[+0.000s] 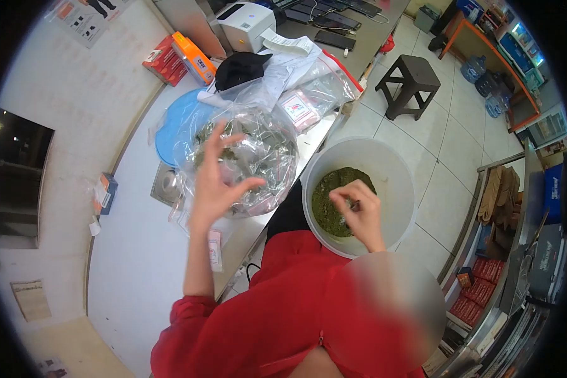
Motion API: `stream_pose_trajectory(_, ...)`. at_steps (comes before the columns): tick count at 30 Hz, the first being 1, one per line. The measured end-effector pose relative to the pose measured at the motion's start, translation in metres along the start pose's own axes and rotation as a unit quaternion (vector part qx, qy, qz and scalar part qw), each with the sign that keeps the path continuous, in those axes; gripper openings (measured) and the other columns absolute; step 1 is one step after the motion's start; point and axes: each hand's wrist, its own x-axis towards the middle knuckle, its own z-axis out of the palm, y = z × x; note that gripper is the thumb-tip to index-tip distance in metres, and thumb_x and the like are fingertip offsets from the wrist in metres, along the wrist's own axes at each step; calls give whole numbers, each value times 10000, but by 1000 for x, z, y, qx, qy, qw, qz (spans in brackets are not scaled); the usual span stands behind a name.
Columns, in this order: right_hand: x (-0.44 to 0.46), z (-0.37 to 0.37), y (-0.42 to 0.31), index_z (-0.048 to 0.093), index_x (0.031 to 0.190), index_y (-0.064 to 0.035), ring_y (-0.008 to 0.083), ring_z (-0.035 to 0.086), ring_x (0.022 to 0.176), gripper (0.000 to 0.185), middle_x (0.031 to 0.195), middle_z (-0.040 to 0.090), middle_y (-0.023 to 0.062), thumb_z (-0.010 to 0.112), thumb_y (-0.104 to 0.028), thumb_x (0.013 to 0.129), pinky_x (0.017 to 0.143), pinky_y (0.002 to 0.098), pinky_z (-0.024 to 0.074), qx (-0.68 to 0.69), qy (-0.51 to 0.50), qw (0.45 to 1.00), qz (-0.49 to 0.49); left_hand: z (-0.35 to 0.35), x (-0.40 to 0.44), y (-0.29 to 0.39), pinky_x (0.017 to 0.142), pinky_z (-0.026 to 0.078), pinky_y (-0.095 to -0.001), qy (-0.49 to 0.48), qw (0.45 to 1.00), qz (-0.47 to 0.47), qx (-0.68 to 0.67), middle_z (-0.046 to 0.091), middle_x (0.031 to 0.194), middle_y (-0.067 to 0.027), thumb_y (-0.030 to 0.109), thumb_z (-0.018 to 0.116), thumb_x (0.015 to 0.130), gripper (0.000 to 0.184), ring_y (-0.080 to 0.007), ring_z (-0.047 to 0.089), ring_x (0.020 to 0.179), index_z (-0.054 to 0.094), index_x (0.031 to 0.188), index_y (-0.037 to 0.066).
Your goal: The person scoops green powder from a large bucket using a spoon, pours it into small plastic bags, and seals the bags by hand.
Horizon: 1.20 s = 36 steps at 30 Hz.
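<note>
My left hand [217, 183] is raised over a large clear plastic bag [267, 157] on the white table, its fingers spread and nothing between them. Dark green leafy material shows through the bag. Over the round white tub [393, 189] is my right hand [361, 211], with its fingers curled together; whatever they hold, if anything, is hidden. Green powdery material [327, 205] lies in the bottom of the tub, below that hand. A blue round lid [170, 135] is partly under the bag.
Behind the bag are a black cloth item [242, 70], a label printer [245, 26], an orange box [194, 58] and a packet with a red edge [324, 94]. A dark stool [411, 77] stands on the tiled floor. Shelves [466, 277] line the right side.
</note>
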Motion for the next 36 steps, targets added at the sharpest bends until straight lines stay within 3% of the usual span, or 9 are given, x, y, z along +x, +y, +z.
stream_pose_trajectory(2,-3,18,-15,641,773,-14,141,569,605,141,702,596,53,754,-82,724,553,266,446,38,-12,999,24,49,-19,-8,761,528,-330,-75,867,-117,-478,526,1244,-169,53,666,811,796,-257,655,868,169,1428,130)
stream_pose_trajectory(4,-3,30,-29,649,794,-6,118,575,597,168,706,628,51,766,-91,708,548,260,445,58,-27,992,105,98,-37,3,885,489,-365,-80,723,-140,-671,477,1282,-229,11,607,837,714,-283,583,1073,197,1416,93)
stream_pose_trajectory(10,-4,21,-8,686,876,-1,76,565,642,142,728,643,35,719,-57,750,589,210,445,100,38,970,220,136,-44,25,964,446,-350,-107,592,-200,-774,429,1337,-238,-24,533,857,620,-285,477,1218,220,1392,10)
stream_pose_trajectory(14,-7,16,6,691,929,-15,128,612,640,197,742,663,92,702,-35,733,575,248,447,27,99,994,35,143,-47,32,898,478,-292,-140,690,-202,-681,595,1144,-167,12,617,841,477,-198,584,1060,430,1280,-6)
stream_pose_trajectory(17,-10,13,-3,692,934,-17,149,612,642,213,755,658,99,698,-16,721,590,241,450,31,158,975,150,156,-53,27,775,493,-238,-124,727,-240,-631,636,1014,-109,37,679,811,374,-124,616,889,523,1148,-2)
stream_pose_trajectory(21,-12,4,8,693,948,-19,145,596,618,215,766,673,89,692,-5,733,574,244,446,-7,149,987,58,160,-54,28,685,471,-207,-105,757,-253,-593,626,943,-74,44,696,800,288,-88,602,792,546,1043,11)
stream_pose_trajectory(26,-15,-12,7,685,917,-29,-16,463,550,180,784,695,22,693,13,742,455,190,316,133,209,948,200,157,-45,9,694,446,-210,22,819,-199,-538,588,858,-46,98,735,780,303,-86,573,775,539,996,18)
stream_pose_trajectory(32,-20,2,-4,684,862,-58,-29,458,542,188,713,671,-21,729,17,696,447,181,257,62,169,974,137,135,-49,47,703,445,-224,-89,873,-130,-462,631,796,-25,102,716,786,119,-95,567,736,627,797,24)
stream_pose_trajectory(36,-19,-3,0,687,847,-49,3,525,580,179,694,666,-13,750,-8,685,472,191,285,118,233,957,124,123,-32,19,736,435,-225,126,924,-82,-353,643,916,-74,97,580,891,104,-99,561,851,591,959,20)
